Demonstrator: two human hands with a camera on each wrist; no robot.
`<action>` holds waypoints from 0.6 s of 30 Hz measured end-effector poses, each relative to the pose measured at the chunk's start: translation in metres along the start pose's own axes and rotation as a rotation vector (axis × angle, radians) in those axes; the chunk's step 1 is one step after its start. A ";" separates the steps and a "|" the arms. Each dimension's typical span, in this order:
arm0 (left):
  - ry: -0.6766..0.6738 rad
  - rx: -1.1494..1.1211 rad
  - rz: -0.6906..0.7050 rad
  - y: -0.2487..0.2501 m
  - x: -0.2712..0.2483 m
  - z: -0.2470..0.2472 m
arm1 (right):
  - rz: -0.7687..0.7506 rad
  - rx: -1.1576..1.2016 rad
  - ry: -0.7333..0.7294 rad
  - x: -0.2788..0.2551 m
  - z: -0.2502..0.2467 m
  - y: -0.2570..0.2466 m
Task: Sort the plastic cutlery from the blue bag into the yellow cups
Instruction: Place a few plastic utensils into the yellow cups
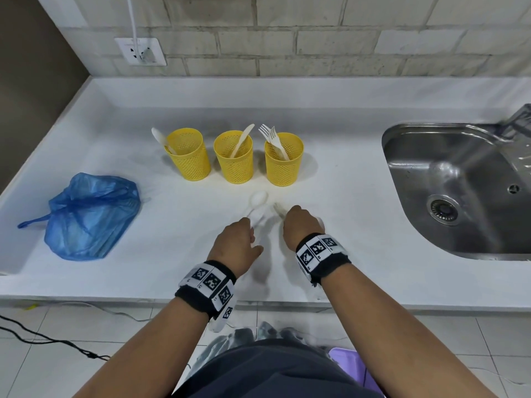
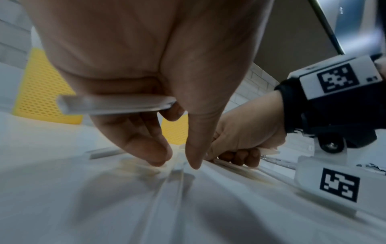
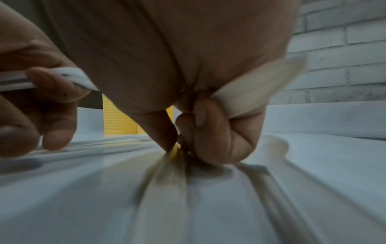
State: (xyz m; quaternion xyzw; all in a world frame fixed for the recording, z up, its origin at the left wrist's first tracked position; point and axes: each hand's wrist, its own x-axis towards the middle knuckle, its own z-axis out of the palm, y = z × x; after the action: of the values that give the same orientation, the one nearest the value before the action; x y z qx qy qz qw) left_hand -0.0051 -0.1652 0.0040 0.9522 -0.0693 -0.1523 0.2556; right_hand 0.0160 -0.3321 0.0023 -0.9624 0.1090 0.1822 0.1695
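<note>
Three yellow mesh cups stand in a row: the left cup [image 1: 188, 153] holds a spoon, the middle cup [image 1: 234, 156] a knife, the right cup [image 1: 284, 159] forks. The blue bag [image 1: 89, 214] lies crumpled at the left. My left hand [image 1: 252, 228] grips a white handle [image 2: 117, 105] across its palm, and its thumb and forefinger [image 2: 158, 158] touch another white piece on the counter. A white spoon [image 1: 258, 200] sticks out ahead of it. Close beside it, my right hand [image 1: 290, 216] clutches a cream utensil [image 3: 256, 89] and pinches a cream piece [image 3: 167, 166] on the counter.
A steel sink [image 1: 459, 191] is sunk into the white counter [image 1: 344, 182] at the right. A wall socket [image 1: 140, 51] with a plugged cable sits above the back left. The counter's front edge runs just behind my wrists.
</note>
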 end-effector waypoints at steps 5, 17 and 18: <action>0.015 0.048 -0.035 0.002 0.001 0.006 | 0.028 0.002 0.035 -0.001 0.001 0.003; -0.007 -0.342 -0.224 -0.007 0.005 -0.003 | -0.074 0.778 0.034 -0.017 -0.001 0.024; -0.003 -0.379 -0.221 -0.007 0.007 -0.004 | -0.090 0.832 0.033 -0.021 0.000 0.022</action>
State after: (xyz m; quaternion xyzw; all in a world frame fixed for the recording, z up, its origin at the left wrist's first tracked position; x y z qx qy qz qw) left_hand 0.0026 -0.1589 0.0020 0.8886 0.0651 -0.1913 0.4117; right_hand -0.0091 -0.3496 0.0044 -0.8186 0.1339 0.0995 0.5496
